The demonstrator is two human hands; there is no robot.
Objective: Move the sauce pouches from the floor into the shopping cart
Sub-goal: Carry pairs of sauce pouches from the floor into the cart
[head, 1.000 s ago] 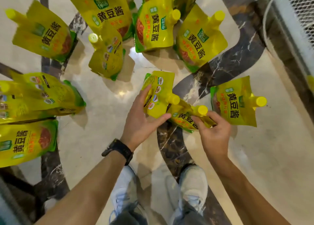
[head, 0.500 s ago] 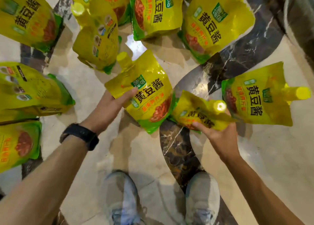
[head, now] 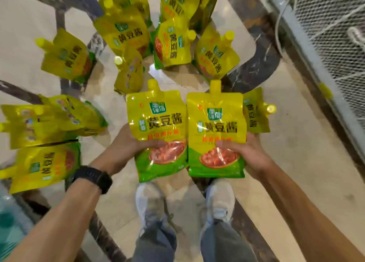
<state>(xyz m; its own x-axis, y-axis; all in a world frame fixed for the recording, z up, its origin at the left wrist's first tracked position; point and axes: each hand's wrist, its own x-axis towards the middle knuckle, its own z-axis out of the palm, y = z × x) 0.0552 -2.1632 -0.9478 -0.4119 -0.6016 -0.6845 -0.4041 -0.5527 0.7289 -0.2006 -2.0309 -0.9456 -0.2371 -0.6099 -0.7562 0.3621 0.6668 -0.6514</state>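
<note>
Left pouch [head: 158, 123]: yellow-green, label "黄豆酱", spout up, held above floor [head: 296, 153], lower part gripped by left hand [head: 126, 145]. Just right of it: second pouch [head: 216, 127], same label, gripped by right hand [head: 248, 153]. Beyond it and to its left: other pouches [head: 173, 44] lying on floor. Far right of it: white mesh panel [head: 325, 34].

The left yellow-green plastic spout pouch [head: 156, 111] and the right yellow-green plastic spout pouch [head: 216, 103] both read 黄豆酱 in dark print; the smaller lines are blurred.
</note>
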